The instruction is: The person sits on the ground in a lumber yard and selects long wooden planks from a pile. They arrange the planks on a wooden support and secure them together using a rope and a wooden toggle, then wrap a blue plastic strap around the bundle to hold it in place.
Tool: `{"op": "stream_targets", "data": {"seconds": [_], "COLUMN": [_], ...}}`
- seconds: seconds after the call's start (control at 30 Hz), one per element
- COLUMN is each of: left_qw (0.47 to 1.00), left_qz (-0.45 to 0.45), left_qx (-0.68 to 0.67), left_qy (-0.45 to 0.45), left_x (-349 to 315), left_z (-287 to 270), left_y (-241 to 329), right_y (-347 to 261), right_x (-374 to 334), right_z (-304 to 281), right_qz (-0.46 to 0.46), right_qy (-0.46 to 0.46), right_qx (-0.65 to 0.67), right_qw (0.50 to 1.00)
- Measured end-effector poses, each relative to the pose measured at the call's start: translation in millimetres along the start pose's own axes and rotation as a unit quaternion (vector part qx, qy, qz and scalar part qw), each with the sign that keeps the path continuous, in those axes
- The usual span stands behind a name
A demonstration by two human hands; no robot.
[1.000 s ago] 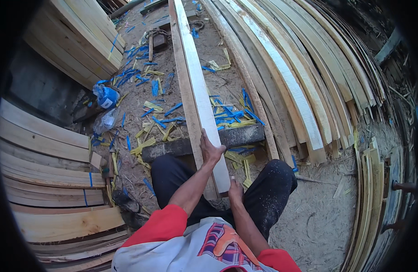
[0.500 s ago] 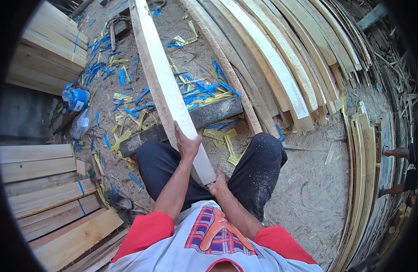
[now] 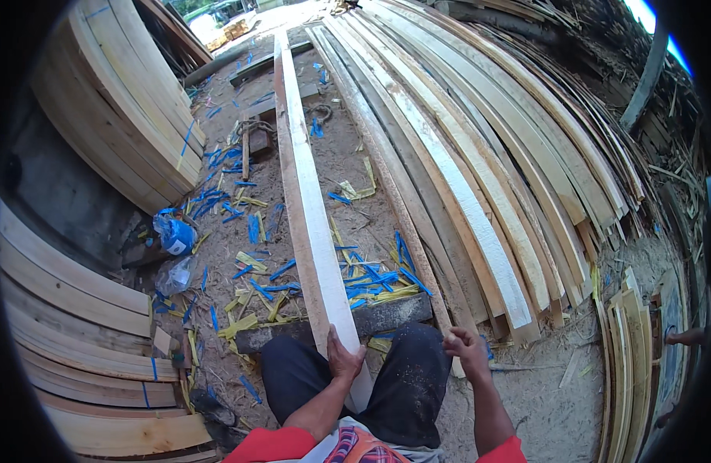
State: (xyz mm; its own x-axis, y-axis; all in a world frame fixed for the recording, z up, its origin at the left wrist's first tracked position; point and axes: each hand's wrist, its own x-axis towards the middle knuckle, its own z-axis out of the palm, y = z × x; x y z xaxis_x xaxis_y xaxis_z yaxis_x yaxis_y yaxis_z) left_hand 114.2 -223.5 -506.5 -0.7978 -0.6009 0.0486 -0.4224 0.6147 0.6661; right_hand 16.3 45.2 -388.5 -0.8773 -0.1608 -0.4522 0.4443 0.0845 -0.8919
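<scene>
A long wooden plank [image 3: 322,255] with a pale top face and a browner side runs away from me between my knees. My left hand [image 3: 345,357] is closed around its near part, thumb up along the pale face. The plank lies across a dark squared timber [image 3: 402,309] on the ground. My right hand [image 3: 465,349] is raised off the plank beside my right knee, its fingers curled; whether anything small is inside them is hidden.
Long boards [image 3: 479,231] lie side by side to the right, and stacked planks [image 3: 85,378] stand at left. Blue and yellow strap scraps [image 3: 379,282] litter the ground. A blue roll [image 3: 175,235] sits near a clear bag [image 3: 174,275]. Another person's hand [image 3: 685,337] shows at far right.
My right hand has left the plank's near end and moved right, beside my knee. My left hand still holds the plank. The view has tilted up, showing the plank's far end.
</scene>
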Motion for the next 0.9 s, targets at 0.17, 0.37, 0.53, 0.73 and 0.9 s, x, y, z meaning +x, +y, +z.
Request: {"op": "stream_targets", "data": {"seconds": [0.17, 0.37, 0.53, 0.73, 0.9], "left_qw": [1.000, 0.998, 0.999, 1.000, 0.993], "left_qz": [-0.008, -0.024, -0.010, -0.005, -0.069], "left_qx": [0.005, 0.042, 0.030, -0.005, 0.086], "left_qy": [-0.003, -0.028, -0.013, -0.021, -0.047], "left_x": [2, -2, -5, -6, 3], "left_z": [3, 2, 6, 6, -17], "left_y": [-2, -1, -7, -12, 22], "right_y": [-6, 0, -9, -84, -47], "right_x": [104, 141, 137, 61, 31], "right_z": [-110, -141, -147, -86, -82], "right_qz": [-0.061, 0.082, 0.034, -0.056, 0.083], "right_qy": [0.305, 0.215, 0.167, 0.107, -0.186], "right_qx": [-0.620, -0.596, -0.603, -0.510, -0.060], "right_qw": [0.721, 0.769, 0.779, 0.852, 0.977]}}
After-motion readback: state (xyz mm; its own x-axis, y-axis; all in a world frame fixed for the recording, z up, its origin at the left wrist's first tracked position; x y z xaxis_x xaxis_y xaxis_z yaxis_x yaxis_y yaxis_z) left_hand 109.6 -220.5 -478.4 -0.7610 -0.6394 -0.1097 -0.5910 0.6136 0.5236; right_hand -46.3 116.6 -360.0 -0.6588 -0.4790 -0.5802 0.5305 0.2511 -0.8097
